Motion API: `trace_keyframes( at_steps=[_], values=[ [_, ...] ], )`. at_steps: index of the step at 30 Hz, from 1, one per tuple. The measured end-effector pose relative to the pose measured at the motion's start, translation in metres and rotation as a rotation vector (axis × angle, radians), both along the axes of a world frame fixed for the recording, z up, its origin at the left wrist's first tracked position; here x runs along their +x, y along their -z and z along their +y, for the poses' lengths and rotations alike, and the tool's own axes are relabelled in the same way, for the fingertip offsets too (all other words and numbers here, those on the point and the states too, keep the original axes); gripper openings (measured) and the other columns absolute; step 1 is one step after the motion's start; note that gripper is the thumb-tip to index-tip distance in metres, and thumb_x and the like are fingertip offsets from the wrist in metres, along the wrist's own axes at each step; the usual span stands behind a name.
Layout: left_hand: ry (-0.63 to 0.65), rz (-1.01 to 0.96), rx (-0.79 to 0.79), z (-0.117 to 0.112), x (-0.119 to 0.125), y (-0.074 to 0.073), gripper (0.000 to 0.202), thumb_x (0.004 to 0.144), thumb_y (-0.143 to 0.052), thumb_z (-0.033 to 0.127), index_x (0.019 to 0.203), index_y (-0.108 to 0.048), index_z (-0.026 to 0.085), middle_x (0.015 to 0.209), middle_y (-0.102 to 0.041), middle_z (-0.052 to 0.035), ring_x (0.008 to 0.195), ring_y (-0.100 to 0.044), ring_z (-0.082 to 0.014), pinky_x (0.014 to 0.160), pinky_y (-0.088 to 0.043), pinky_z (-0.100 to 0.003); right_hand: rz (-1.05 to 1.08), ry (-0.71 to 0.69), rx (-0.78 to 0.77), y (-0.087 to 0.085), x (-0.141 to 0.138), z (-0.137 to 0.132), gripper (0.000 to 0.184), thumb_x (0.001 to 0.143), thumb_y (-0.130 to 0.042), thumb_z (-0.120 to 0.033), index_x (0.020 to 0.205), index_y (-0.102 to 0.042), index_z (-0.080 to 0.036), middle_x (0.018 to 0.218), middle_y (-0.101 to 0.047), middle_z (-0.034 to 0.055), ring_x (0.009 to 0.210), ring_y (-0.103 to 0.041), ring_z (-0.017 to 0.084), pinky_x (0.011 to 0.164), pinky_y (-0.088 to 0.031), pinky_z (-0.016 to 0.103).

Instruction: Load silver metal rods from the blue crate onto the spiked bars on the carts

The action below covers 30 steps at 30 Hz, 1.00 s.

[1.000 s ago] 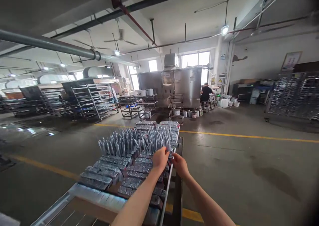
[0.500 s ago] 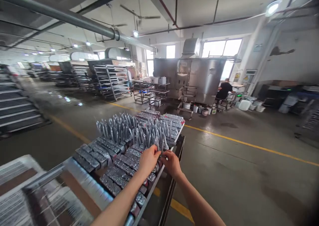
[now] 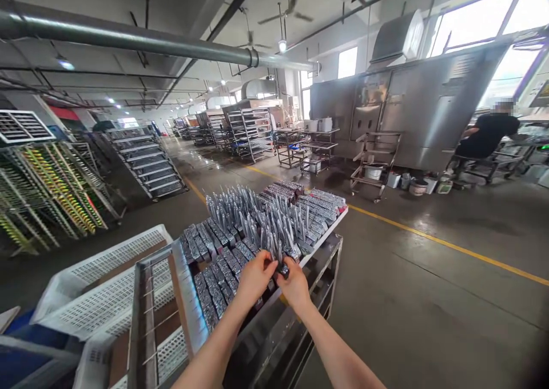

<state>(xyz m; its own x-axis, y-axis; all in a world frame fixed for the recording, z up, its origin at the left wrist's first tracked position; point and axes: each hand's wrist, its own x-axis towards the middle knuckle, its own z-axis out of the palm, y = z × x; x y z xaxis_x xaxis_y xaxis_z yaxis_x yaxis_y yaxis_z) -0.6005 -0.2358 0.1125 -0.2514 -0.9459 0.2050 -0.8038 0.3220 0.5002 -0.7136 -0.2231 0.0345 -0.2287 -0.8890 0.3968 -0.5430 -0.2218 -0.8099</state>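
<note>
Both my hands meet over the near edge of a tray (image 3: 330,229) packed with silver metal pieces. My left hand (image 3: 254,274) is closed, its fingers pinched on a small dark metal piece (image 3: 282,269) at the tray's edge. My right hand (image 3: 295,283) is closed on the same piece from the right side. Right behind my fingers several silver pieces stand upright (image 3: 257,220); flat rows of pieces (image 3: 210,263) lie to the left. The tray rests on top of a metal cart (image 3: 309,297).
White perforated trays (image 3: 107,274) lie at the lower left. Racks of parts (image 3: 47,189) stand left, tall shelf carts (image 3: 251,131) farther back. A large steel machine (image 3: 407,114) stands at the back right, where a person in black (image 3: 489,137) sits. Yellow floor lines (image 3: 450,246) cross the wet concrete.
The camera has swung left and closer, bringing racks and white trays into view. My hands have stayed together at the tray's edge and closed tighter on the small piece.
</note>
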Motion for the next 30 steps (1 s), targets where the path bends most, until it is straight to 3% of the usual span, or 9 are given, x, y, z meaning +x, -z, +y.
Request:
trace_keyframes(
  at_steps=[3,7,15,17,19,22,24,26,30],
  values=[
    [0.025,-0.006,0.004,0.002,-0.002,0.0,0.011,0.078,-0.046,0.028,0.082,-0.054,0.021,0.073,-0.063,-0.0009,0.066,-0.056,-0.0156,0.06,-0.035,-0.025,-0.081,0.052,-0.002,0.009,0.006,-0.002,0.035,0.069,-0.05,-0.017,0.104,-0.057,-0.017,0.097,-0.062,0.0055,0.093,-0.055,0.02,0.084,-0.041,0.031],
    [0.028,0.027,-0.028,0.007,-0.003,0.002,0.014,0.079,-0.045,0.025,0.086,-0.056,0.021,0.084,-0.064,-0.0037,0.078,-0.057,-0.018,0.067,-0.036,-0.026,-0.121,0.018,0.042,0.007,0.007,-0.005,0.031,0.07,-0.049,-0.018,0.1,-0.059,-0.02,0.094,-0.064,0.0035,0.089,-0.056,0.019,0.081,-0.042,0.03],
    [-0.042,0.121,-0.024,-0.001,-0.001,0.011,0.01,0.077,-0.049,0.03,0.072,-0.052,0.021,0.07,-0.061,-0.0003,0.066,-0.054,-0.016,0.06,-0.035,-0.026,-0.111,-0.023,0.041,0.003,0.005,-0.007,0.023,0.072,-0.048,-0.021,0.092,-0.059,-0.019,0.087,-0.064,0.0022,0.081,-0.057,0.018,0.075,-0.043,0.026],
    [-0.071,0.178,-0.003,0.0,-0.002,0.002,0.016,0.078,-0.047,0.034,0.068,-0.049,0.021,0.064,-0.058,0.0013,0.06,-0.053,-0.0152,0.056,-0.034,-0.025,-0.122,-0.011,0.066,0.002,0.003,-0.005,0.025,0.071,-0.049,-0.02,0.094,-0.058,-0.019,0.088,-0.063,0.0019,0.082,-0.057,0.018,0.076,-0.043,0.026],
    [-0.099,0.297,-0.005,0.001,-0.001,-0.017,0.022,0.078,-0.046,0.04,0.066,-0.047,0.021,0.059,-0.054,0.003,0.056,-0.051,-0.0145,0.054,-0.035,-0.025,-0.123,-0.007,0.102,0.001,0.001,-0.004,0.028,0.069,-0.05,-0.019,0.096,-0.058,-0.019,0.089,-0.063,0.0016,0.084,-0.056,0.018,0.076,-0.042,0.027],
    [-0.109,0.492,-0.075,-0.001,0.007,-0.051,0.02,0.077,-0.048,0.041,0.075,-0.049,0.021,0.067,-0.056,0.0022,0.062,-0.053,-0.015,0.059,-0.04,-0.026,-0.085,-0.014,0.145,0.0,-0.002,-0.003,0.032,0.068,-0.053,-0.021,0.1,-0.058,-0.018,0.095,-0.062,0.0034,0.088,-0.055,0.02,0.08,-0.042,0.029],
    [-0.138,0.569,-0.076,-0.006,0.014,-0.063,0.016,0.079,-0.043,0.036,0.083,-0.049,0.021,0.075,-0.058,0.0014,0.069,-0.056,-0.0156,0.065,-0.042,-0.027,-0.044,-0.019,0.153,0.002,-0.005,-0.004,0.036,0.069,-0.054,-0.023,0.105,-0.057,-0.018,0.102,-0.061,0.0055,0.094,-0.054,0.022,0.084,-0.041,0.032],
    [-0.232,0.581,-0.043,-0.011,0.02,-0.058,0.014,0.081,-0.038,0.031,0.087,-0.048,0.022,0.071,-0.055,0.003,0.064,-0.055,-0.015,0.064,-0.042,-0.027,0.0,-0.052,0.148,0.006,-0.01,-0.001,0.041,0.071,-0.054,-0.025,0.111,-0.053,-0.017,0.109,-0.058,0.0069,0.101,-0.052,0.022,0.089,-0.039,0.034],
    [-0.315,0.442,0.032,-0.023,0.018,-0.026,0.018,0.075,-0.046,0.03,0.089,-0.052,0.021,0.07,-0.054,0.0023,0.064,-0.053,-0.0159,0.062,-0.041,-0.028,0.125,-0.164,0.1,0.014,-0.031,0.016,0.039,0.079,-0.047,-0.025,0.118,-0.049,-0.019,0.118,-0.054,0.0075,0.11,-0.047,0.022,0.093,-0.038,0.036]
  ],
)
